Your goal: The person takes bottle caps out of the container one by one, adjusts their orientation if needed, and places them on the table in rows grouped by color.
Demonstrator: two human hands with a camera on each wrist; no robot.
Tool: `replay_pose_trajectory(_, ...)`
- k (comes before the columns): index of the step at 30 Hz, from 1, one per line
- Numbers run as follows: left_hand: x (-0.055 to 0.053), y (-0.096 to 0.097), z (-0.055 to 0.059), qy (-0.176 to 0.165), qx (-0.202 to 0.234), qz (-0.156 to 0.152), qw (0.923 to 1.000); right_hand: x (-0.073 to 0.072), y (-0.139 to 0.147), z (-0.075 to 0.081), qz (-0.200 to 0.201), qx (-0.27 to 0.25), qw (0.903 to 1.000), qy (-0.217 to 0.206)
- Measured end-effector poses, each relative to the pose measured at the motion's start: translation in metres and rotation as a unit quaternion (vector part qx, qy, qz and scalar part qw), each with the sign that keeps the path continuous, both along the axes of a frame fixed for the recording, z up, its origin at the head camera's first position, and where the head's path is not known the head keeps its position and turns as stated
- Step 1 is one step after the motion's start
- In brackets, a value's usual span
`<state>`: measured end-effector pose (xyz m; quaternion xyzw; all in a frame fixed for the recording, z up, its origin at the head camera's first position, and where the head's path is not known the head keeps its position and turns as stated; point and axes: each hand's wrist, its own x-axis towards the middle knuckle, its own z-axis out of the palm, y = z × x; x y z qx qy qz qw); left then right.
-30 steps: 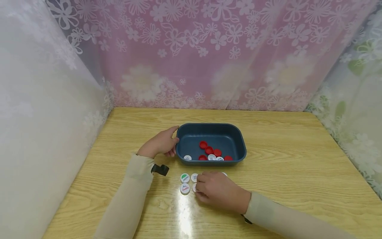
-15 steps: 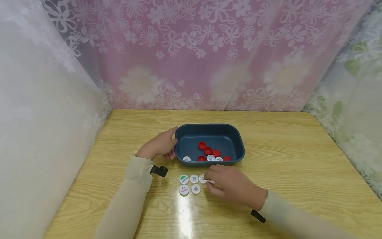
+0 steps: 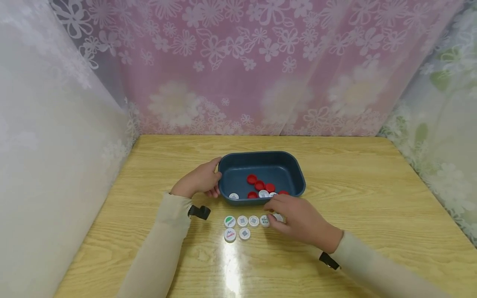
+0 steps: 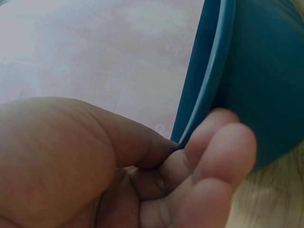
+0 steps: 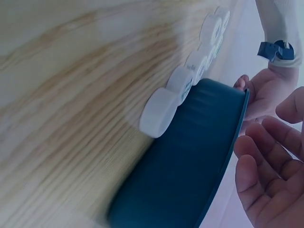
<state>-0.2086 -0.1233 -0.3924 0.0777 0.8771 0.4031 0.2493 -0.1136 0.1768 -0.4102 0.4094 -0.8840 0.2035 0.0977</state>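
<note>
Two hands (image 3: 201,178), one blue bin (image 3: 261,160), ten visible white caps (image 3: 230,235), five visible red caps (image 3: 259,185)

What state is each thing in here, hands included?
Blue basin, upright, open-topped
Left hand, gripping the basin's left end
Right hand, loosely curled, nothing visibly held
Red caps, loose inside, some hollow side up
White caps, some in the basin, others flat in rows on the table

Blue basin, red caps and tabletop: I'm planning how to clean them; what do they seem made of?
Blue basin: probably satin-finish plastic, from its smooth, evenly coloured wall and rounded rim. Red caps: likely plastic, with uniform colour and raised rims; finish unclear. Tabletop: glossy wood or wood-look laminate, showing grain and a bright reflection.
</note>
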Motion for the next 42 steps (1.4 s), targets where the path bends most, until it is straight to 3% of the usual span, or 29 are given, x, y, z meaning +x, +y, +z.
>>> replay_pose_trajectory(6, 0.003, -0.002, -0.002, -0.007, 0.001, 0.006, 1.0000, -0.003, 0.006, -0.004, -0.014, -0.002, 0.9999, -0.004)
replay_pose_trajectory(14, 0.004, -0.002, -0.004, -0.006, 0.005, 0.011, 0.9999, -0.016, 0.016, -0.003, -0.027, -0.013, 0.9992, 0.026)
replay_pose_trajectory(21, 0.002, -0.002, -0.001, 0.002, 0.001, 0.002, 1.0000, -0.041, 0.018, 0.018, -0.029, 0.020, 0.9989, 0.033)
replay_pose_trajectory(25, 0.001, -0.002, 0.000, 0.003, -0.006, -0.002, 1.0000, -0.069, 0.003, 0.038, 0.036, 0.084, 0.9953, 0.033)
replay_pose_trajectory(27, 0.001, -0.003, 0.000, 0.003, -0.008, -0.001, 1.0000, -0.085, -0.012, 0.046, 0.093, 0.134, 0.9857, 0.041)
replay_pose_trajectory(30, 0.001, -0.005, 0.001, -0.004, -0.011, -0.002, 0.9999, -0.106, -0.042, 0.052, 0.172, 0.227, 0.9573, 0.053)
replay_pose_trajectory(34, 0.000, -0.007, 0.001, -0.006, -0.011, -0.007, 0.9999, -0.122, -0.084, 0.044, 0.208, 0.338, 0.9176, 0.027)
replay_pose_trajectory(36, 0.000, -0.007, 0.000, -0.004, -0.010, -0.009, 0.9999, -0.128, -0.100, 0.033, 0.208, 0.372, 0.9048, 0.001)
replay_pose_trajectory(39, -0.001, -0.007, -0.001, -0.004, -0.004, -0.007, 1.0000, -0.133, -0.116, 0.018, 0.188, 0.388, 0.9003, -0.061)
replay_pose_trajectory(42, -0.001, -0.005, -0.001, -0.006, 0.003, -0.002, 1.0000, -0.138, -0.122, 0.009, 0.165, 0.378, 0.9048, -0.105)
